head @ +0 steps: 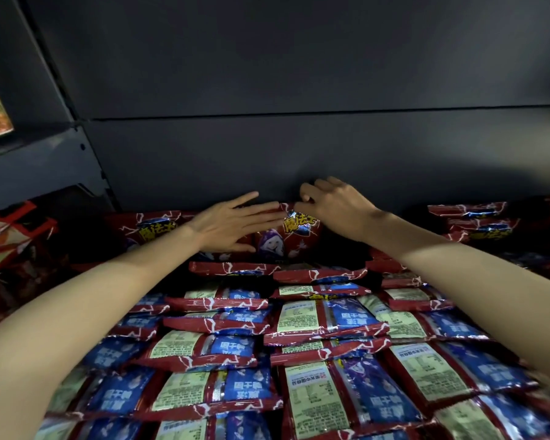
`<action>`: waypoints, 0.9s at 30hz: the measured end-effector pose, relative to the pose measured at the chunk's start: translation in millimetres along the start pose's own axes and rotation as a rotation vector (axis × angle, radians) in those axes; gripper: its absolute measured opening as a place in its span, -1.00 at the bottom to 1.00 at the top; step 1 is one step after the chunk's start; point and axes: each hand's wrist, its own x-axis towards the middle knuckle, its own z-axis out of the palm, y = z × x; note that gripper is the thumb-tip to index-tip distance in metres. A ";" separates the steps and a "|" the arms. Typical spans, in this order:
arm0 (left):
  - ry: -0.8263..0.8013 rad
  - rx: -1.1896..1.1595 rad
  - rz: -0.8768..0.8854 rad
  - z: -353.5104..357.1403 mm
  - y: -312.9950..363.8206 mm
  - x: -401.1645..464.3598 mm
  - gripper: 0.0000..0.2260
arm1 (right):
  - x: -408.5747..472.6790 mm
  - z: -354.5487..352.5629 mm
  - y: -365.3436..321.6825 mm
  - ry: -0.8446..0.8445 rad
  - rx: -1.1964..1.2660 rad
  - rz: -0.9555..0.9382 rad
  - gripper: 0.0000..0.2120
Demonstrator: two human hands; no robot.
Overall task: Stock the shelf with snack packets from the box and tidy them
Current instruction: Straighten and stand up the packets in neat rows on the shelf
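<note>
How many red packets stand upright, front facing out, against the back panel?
2: one under the left hand, left of centre; one pinched by the right hand, centre. Others may be hidden.

The dark grey metal shelf (267, 160), closed behind by a flat back panel, is covered almost wholly by red foil snack packets (302, 404) lying flat in overlapping rows, their blue-and-cream label backs turned up. At the rear, one red packet with a white-haired cartoon figure (286, 241) stands upright against the panel.
</note>
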 end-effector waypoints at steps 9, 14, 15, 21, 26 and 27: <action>-0.051 -0.142 -0.030 -8.3 -2.4 1.8 -0.41 | -17.9 0.0 14.5 -0.024 0.053 -0.004 -0.60; 0.158 -0.321 -0.082 -37.4 4.1 15.5 -0.60 | -47.2 -35.1 31.2 0.010 0.357 0.140 -0.79; 0.201 -0.314 -0.071 -43.0 5.6 20.3 -0.62 | -57.2 -43.8 35.8 0.000 0.426 0.172 -0.80; 0.324 -0.539 -0.132 -84.2 16.3 62.4 -0.68 | -125.0 -87.4 57.3 -0.338 0.783 0.392 -0.71; 0.098 -1.052 -0.322 -127.1 41.4 104.5 -0.51 | -149.9 -71.3 67.3 -0.610 0.538 0.370 -0.73; 0.059 -1.057 -0.317 -133.6 46.4 112.8 -0.49 | -149.7 -64.6 70.2 -0.562 0.529 0.373 -0.76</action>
